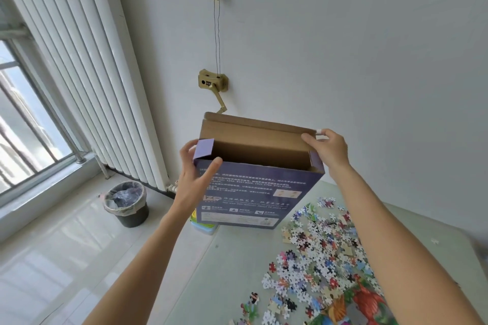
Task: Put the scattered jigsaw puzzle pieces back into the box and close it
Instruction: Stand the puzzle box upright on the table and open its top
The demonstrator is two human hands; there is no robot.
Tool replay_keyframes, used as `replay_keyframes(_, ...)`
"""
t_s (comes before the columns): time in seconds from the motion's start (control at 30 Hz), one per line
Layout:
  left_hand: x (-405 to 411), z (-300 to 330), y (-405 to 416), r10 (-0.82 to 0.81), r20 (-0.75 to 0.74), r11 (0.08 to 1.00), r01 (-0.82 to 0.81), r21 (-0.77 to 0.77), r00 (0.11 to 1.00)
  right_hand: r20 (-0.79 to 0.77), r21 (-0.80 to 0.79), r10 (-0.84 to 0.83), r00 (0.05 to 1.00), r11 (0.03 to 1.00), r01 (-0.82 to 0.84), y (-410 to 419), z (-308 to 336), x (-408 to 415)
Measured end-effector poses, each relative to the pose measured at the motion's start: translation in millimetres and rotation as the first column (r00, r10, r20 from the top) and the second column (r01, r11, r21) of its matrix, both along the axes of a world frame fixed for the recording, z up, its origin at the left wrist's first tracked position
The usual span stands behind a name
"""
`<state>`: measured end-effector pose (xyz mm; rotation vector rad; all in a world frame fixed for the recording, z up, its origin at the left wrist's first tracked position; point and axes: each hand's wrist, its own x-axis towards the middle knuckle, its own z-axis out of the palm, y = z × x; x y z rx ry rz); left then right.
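Observation:
A dark blue puzzle box (250, 192) stands upright on the pale table (229, 272), its top open and its brown inside showing. My left hand (194, 177) grips the box's left top corner by the small purple side flap. My right hand (328, 150) pinches the right end of the brown lid flap (253, 128), which stands up behind the opening. Several loose jigsaw pieces (317, 248) lie scattered across the table to the right of the box. A colourful assembled patch (361, 303) lies at the lower right.
A black waste bin (126, 203) with a plastic liner stands on the tiled floor at the left. A white radiator (87, 74) and a window run along the left wall. A brass crank (214, 84) hangs on the wall behind the box. A small pale container (204, 227) sits by the box's base.

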<state>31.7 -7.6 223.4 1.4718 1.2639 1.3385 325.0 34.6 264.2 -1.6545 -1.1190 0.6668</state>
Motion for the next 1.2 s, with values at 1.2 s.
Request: replay_keyframes(1.2,-23.7,-10.4,-19.2,0.198,-0.069,0.979,-0.194,0.069,0.978,0.16,0.029,0.191,0.968,0.98,-0.198,-25.5,-22.3,-25.2)
